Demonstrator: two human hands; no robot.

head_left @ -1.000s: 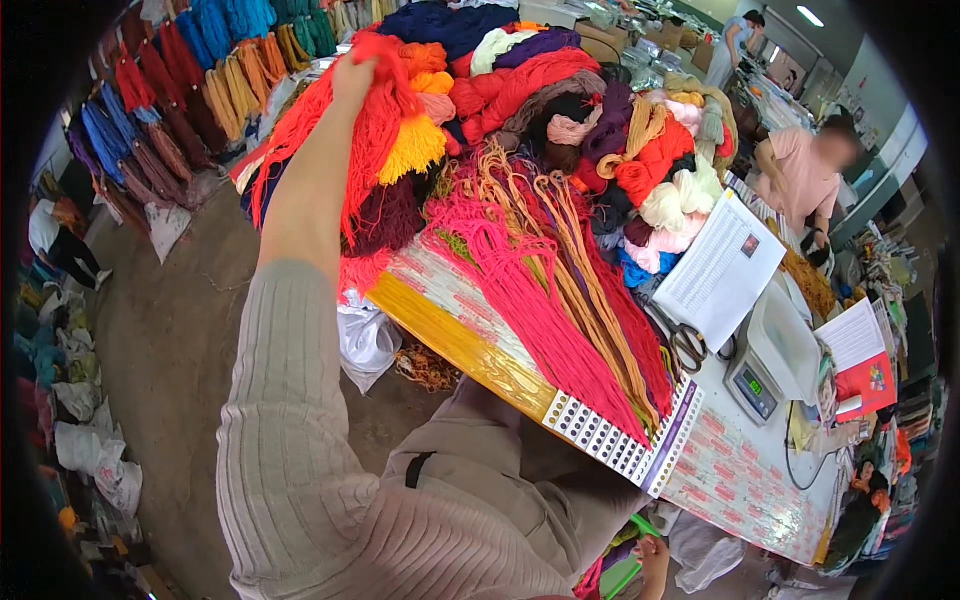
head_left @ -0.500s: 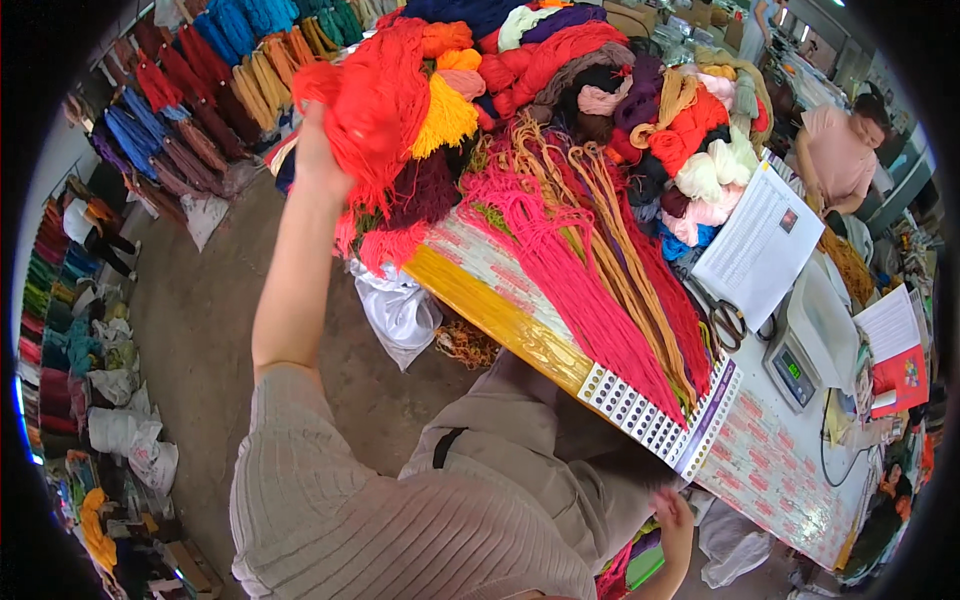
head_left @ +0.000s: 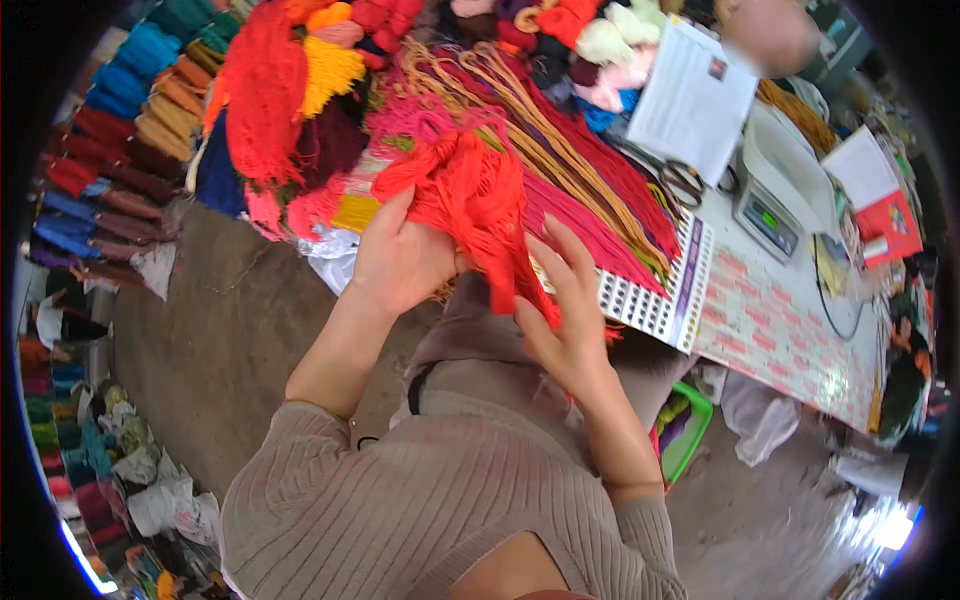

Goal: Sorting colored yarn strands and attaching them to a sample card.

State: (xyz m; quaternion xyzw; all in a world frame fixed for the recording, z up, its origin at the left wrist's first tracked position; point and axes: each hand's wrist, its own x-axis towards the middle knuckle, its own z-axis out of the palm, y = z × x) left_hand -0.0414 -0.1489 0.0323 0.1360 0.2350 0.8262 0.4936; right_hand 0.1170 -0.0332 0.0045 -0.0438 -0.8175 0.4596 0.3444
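Observation:
A bundle of bright red yarn [head_left: 475, 195] hangs before me, over the near edge of the table. My left hand [head_left: 405, 255] is closed on its left side, with the thumb on top. Beside its lower end is my right hand [head_left: 565, 310], fingers apart; whether the fingertips touch the strands I cannot tell. Behind the bundle, long pink, tan and dark red strands [head_left: 590, 230] lie across the table to a white card strip with rows of holes [head_left: 685, 290].
A heap of red yarn [head_left: 265, 100] and a yellow skein [head_left: 332, 75] lie far left. Scissors [head_left: 682, 185], a printed sheet [head_left: 693, 100] and a digital scale [head_left: 768, 220] sit to the right. A green-rimmed basket [head_left: 695, 440] stands below the table. Another person's blurred head [head_left: 770, 35] is beyond.
My left hand has come back from the red heap at the far left with a red bundle. My right hand has risen from below the table edge to the bundle. The view has shifted.

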